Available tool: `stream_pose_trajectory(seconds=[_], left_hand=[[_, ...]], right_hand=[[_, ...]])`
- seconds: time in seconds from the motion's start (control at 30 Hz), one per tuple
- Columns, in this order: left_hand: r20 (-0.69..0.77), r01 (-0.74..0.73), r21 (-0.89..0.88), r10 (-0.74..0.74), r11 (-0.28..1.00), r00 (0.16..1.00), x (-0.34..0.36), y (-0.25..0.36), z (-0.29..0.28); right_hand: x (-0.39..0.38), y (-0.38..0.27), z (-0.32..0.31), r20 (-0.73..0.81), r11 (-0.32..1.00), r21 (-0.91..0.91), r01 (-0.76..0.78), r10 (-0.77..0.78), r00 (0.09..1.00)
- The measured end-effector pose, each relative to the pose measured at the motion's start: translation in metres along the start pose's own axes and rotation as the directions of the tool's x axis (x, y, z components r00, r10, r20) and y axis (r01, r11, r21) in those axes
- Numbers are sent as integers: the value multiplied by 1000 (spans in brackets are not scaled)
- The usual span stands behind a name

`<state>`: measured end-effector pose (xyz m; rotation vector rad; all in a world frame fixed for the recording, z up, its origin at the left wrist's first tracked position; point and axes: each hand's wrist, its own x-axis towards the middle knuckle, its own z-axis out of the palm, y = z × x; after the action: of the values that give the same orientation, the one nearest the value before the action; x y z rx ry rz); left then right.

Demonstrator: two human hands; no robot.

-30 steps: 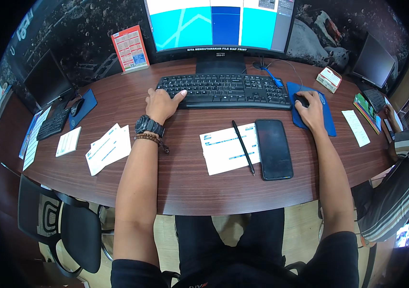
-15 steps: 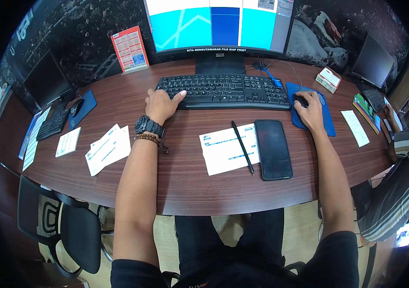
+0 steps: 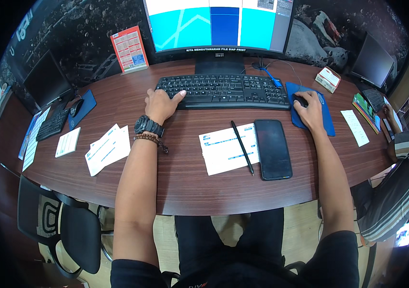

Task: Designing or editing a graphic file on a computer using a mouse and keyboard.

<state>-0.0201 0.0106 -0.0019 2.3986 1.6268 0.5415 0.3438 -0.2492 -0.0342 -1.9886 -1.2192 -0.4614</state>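
My left hand (image 3: pixel 161 104) rests at the left end of a black keyboard (image 3: pixel 221 91), thumb stretched out along its front edge and the other fingers partly hidden over the keys. On a blue mouse pad (image 3: pixel 327 126) my right hand (image 3: pixel 312 114) is curled over a black computer mouse (image 3: pixel 301 100). Behind the keyboard stands a large monitor (image 3: pixel 180 31), lit with cyan, white and dark blue areas. Between my forearms lie white printed slips (image 3: pixel 216 161), a black pen (image 3: pixel 243 146) across them, and a dark-screened phone (image 3: pixel 273 151) just to their right.
Loose papers (image 3: pixel 111 149) and a small pad (image 3: pixel 68 142) lie left of my forearm. A red-framed calendar (image 3: pixel 129 50) and a card box (image 3: pixel 328 79) stand farther back. Another workstation's monitor (image 3: pixel 48 79) is at left. At right, a person in a striped shirt (image 3: pixel 396 192) sits nearby.
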Motion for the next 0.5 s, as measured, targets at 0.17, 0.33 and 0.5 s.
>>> stream_pose_trajectory(seconds=[0.17, 0.33, 0.5], left_hand=[[8, 3, -2, -3, 1000, 1000, -1, 2, -2], [2, -3, -18, 3, 1000, 1000, -2, 2, -2], [-15, -4, -15, 4, 1000, 1000, -1, 1, 0]], right_hand=[[1, -2, -2, 9, 1000, 9, -15, 15, 1000], [1, 0, -1, 4, 1000, 0, -6, 6, 1000], [0, -1, -1, 16, 1000, 2, -23, 23, 1000]])
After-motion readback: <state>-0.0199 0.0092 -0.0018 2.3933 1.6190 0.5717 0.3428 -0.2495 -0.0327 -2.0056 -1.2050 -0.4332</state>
